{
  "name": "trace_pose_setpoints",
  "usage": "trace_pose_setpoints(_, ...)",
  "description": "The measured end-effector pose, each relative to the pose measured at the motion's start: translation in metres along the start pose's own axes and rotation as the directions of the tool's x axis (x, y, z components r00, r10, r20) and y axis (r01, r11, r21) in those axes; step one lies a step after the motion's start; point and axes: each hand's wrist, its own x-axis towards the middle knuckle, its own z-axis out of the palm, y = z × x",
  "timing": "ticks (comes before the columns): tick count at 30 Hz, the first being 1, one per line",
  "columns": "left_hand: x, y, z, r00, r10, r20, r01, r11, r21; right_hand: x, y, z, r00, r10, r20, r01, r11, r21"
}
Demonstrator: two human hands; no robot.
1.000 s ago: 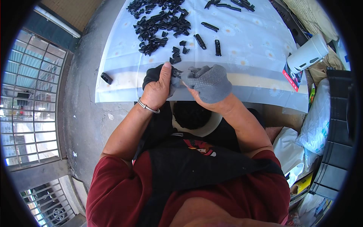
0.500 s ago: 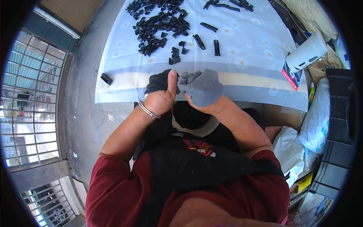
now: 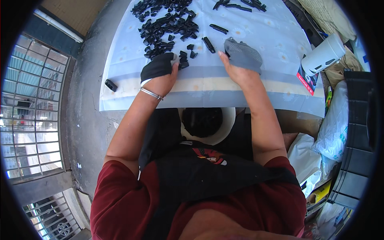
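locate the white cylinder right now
In the head view, the white cylinder is at the right edge of the table, over part of the red-and-black card, well to the right of the right hand.

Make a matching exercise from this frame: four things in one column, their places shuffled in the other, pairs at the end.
1. Left hand
2. Right hand
3. White container
4. Small black block

A. Alone near the left edge of the table
B. At the near end of the heap of black pieces
C. By a red-and-black card
D. Just right of a loose black strip

Pairs: 1-B, 2-D, 3-C, 4-A
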Motion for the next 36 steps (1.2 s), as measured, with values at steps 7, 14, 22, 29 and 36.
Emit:
trace_pose_setpoints(7,0.003,0.010,0.012,0.992,-0.014,0.124,-0.005,0.988,0.157,0.002,0.008,0.016,0.991,-0.018,0.129,0.020,1.000,-0.012)
trace_pose_setpoints(14,-0.012,-0.007,0.013,0.986,0.167,0.007,-0.167,0.980,0.107,-0.019,-0.005,-0.005,0.982,-0.180,-0.058,0.189,0.952,0.241)
trace_pose_setpoints(22,-0.029,0.019,-0.015,0.995,0.093,0.020,-0.076,0.906,-0.417,-0.028,-0.047,-0.006,0.890,-0.456,-0.022,0.369,0.689,0.624)
trace_pose_setpoints(29,-0.038,0.029,-0.012,0.842,-0.215,0.495,0.539,0.303,-0.786,-0.035,-0.056,-0.009,0.939,-0.344,0.011,0.223,0.631,0.743)
trace_pose_setpoints(36,-0.038,0.032,-0.016,0.804,-0.281,0.524,0.542,-0.017,-0.840,-0.038,-0.045,-0.011,0.926,-0.377,0.009,0.287,0.718,0.634)
